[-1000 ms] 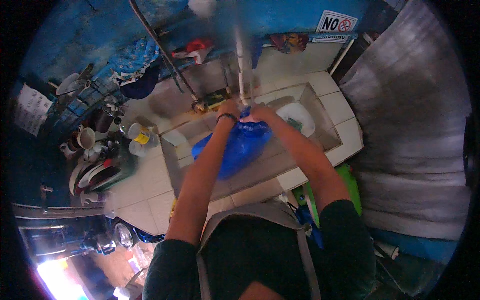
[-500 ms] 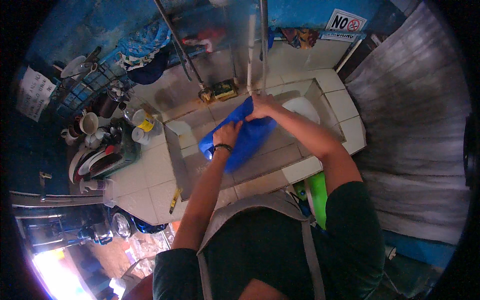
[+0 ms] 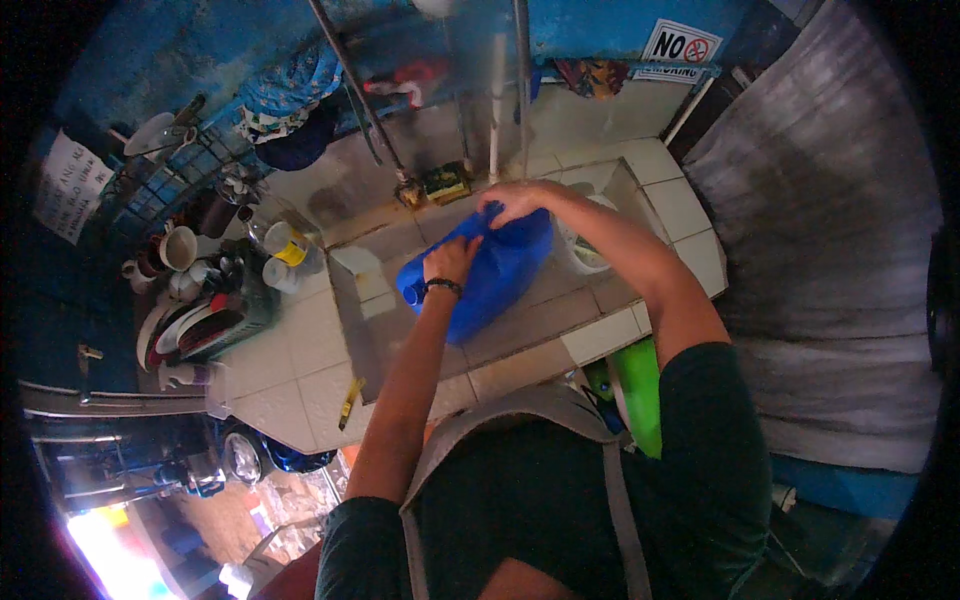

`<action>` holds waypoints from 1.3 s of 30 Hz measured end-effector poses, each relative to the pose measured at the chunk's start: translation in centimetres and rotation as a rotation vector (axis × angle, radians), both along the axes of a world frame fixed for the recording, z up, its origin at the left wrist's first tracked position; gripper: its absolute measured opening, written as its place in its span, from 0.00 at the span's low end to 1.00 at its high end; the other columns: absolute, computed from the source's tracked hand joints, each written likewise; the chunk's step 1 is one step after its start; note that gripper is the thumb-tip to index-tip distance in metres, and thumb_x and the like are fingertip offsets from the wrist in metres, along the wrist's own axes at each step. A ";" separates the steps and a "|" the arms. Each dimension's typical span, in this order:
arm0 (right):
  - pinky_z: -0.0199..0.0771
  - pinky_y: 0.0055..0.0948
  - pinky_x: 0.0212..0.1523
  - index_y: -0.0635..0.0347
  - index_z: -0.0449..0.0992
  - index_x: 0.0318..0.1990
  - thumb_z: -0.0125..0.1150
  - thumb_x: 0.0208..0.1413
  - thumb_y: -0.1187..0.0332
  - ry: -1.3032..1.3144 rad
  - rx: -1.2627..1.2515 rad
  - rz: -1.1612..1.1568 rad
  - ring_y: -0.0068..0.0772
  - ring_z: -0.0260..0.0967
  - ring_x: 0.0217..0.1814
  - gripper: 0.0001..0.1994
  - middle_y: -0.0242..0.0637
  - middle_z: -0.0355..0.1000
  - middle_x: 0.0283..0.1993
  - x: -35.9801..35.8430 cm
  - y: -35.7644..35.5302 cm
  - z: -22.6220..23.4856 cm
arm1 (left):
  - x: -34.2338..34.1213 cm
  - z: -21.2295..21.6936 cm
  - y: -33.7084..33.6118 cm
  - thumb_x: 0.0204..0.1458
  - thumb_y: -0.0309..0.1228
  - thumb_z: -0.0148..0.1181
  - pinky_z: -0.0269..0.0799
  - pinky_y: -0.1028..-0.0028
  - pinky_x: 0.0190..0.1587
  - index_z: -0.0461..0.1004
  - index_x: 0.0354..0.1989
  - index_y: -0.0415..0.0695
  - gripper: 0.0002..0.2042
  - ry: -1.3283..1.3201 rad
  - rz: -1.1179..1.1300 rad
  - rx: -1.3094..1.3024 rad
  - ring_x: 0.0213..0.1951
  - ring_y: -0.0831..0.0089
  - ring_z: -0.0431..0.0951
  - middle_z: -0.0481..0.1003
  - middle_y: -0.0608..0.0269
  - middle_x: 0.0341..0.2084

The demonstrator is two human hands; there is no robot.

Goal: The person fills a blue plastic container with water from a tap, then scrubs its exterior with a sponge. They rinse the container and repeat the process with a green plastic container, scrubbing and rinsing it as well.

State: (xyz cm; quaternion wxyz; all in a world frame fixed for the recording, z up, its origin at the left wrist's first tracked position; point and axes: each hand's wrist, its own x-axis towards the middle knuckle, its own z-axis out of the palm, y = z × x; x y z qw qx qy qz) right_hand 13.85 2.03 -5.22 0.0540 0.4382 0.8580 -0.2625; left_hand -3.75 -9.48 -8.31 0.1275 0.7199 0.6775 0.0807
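Note:
A large blue plastic jug lies tilted over the tiled sink, its round mouth pointing toward the left. My left hand is closed on the jug's upper side near the mouth, with a dark bracelet at the wrist. At the jug's far end, my right hand curls its fingers over the edge; what its fingertips touch there is partly hidden. A white tub sits in the sink's right part, partly covered by my right forearm.
Pipes run down behind the sink. On the left counter stand a dish rack with plates, a bottle with a yellow label and a white cup. A yellow cutter-like tool lies by the sink's front-left corner. A grey curtain hangs at right.
The jug has rolled a little, showing more of its broad side and its mouth. My right hand has shifted slightly left and down, and more of the white tub's front shows.

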 end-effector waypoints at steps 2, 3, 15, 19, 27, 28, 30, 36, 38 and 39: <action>0.64 0.39 0.52 0.57 0.67 0.50 0.71 0.32 0.54 0.024 0.007 0.124 0.46 0.64 0.53 0.34 0.47 0.66 0.52 0.1 -0.1 -0.6 | 0.1 0.0 0.1 0.54 0.56 0.38 0.71 0.59 0.35 0.74 0.32 0.47 0.25 -0.022 0.020 0.010 0.35 0.55 0.77 0.76 0.52 0.28; 0.65 0.39 0.52 0.58 0.67 0.50 0.71 0.33 0.55 0.033 0.032 0.264 0.46 0.64 0.53 0.33 0.47 0.66 0.51 0.2 -0.1 -0.7 | 0.1 0.0 0.2 0.54 0.57 0.37 0.71 0.59 0.35 0.74 0.32 0.48 0.26 -0.027 0.022 0.002 0.35 0.55 0.77 0.76 0.53 0.29; 0.66 0.37 0.50 0.55 0.69 0.49 0.66 0.38 0.63 0.040 0.126 0.142 0.44 0.65 0.52 0.26 0.46 0.66 0.51 -0.1 -0.5 -0.5 | 0.0 0.1 0.8 0.54 0.57 0.37 0.71 0.59 0.37 0.74 0.33 0.48 0.26 -0.025 -0.003 0.009 0.35 0.55 0.77 0.76 0.54 0.29; 0.57 0.42 0.59 0.45 0.63 0.56 0.69 0.35 0.57 -0.063 0.095 0.161 0.49 0.50 0.64 0.35 0.45 0.52 0.63 0.0 -2.6 1.1 | -0.2 0.3 1.0 0.54 0.57 0.37 0.71 0.58 0.36 0.74 0.33 0.48 0.26 0.002 -0.027 0.035 0.34 0.55 0.77 0.77 0.54 0.29; 0.49 0.60 0.60 0.31 0.53 0.62 0.72 0.32 0.61 -0.238 0.194 0.030 0.58 0.38 0.68 0.45 0.39 0.41 0.68 0.7 -3.5 -0.6 | -0.3 0.9 0.9 0.54 0.57 0.38 0.70 0.58 0.38 0.74 0.35 0.48 0.26 -0.033 -0.030 -0.016 0.37 0.54 0.76 0.76 0.51 0.30; 0.52 0.56 0.60 0.32 0.53 0.62 0.70 0.34 0.63 -0.274 0.168 0.092 0.57 0.41 0.67 0.43 0.39 0.43 0.67 1.1 -3.0 -0.5 | -0.4 0.9 0.9 0.53 0.58 0.38 0.70 0.57 0.40 0.74 0.37 0.49 0.26 -0.036 -0.018 -0.018 0.38 0.53 0.76 0.76 0.51 0.32; 0.59 0.49 0.57 0.34 0.53 0.62 0.65 0.40 0.68 -0.182 0.311 0.331 0.53 0.49 0.64 0.39 0.41 0.49 0.65 1.6 -2.0 0.7 | -0.5 0.4 1.0 0.52 0.59 0.38 0.69 0.56 0.43 0.74 0.41 0.51 0.27 -0.049 -0.008 -0.061 0.40 0.51 0.75 0.75 0.50 0.34; 0.71 0.39 0.37 0.45 0.58 0.60 0.50 0.46 0.77 0.123 0.303 -0.145 0.48 0.71 0.39 0.30 0.50 0.69 0.44 2.7 -1.2 6.7 | 3.1 -2.9 3.3 0.53 0.55 0.42 0.69 0.57 0.42 0.73 0.39 0.45 0.25 -0.225 0.100 0.503 0.38 0.51 0.75 0.75 0.47 0.33; 0.72 0.38 0.38 0.50 0.59 0.59 0.50 0.47 0.77 0.386 0.232 -0.315 0.47 0.71 0.40 0.28 0.51 0.68 0.46 3.4 -1.5 6.9 | 6.2 -3.4 5.8 0.54 0.51 0.44 0.69 0.58 0.43 0.70 0.43 0.43 0.23 -0.510 0.194 0.366 0.40 0.51 0.75 0.75 0.46 0.34; 0.72 0.37 0.38 0.52 0.59 0.59 0.50 0.48 0.77 0.350 0.280 -0.445 0.47 0.71 0.40 0.27 0.51 0.68 0.46 3.9 -1.7 6.4 | 7.3 -3.3 7.3 0.54 0.50 0.46 0.69 0.58 0.44 0.69 0.45 0.43 0.22 -0.655 0.237 0.224 0.40 0.51 0.75 0.75 0.46 0.35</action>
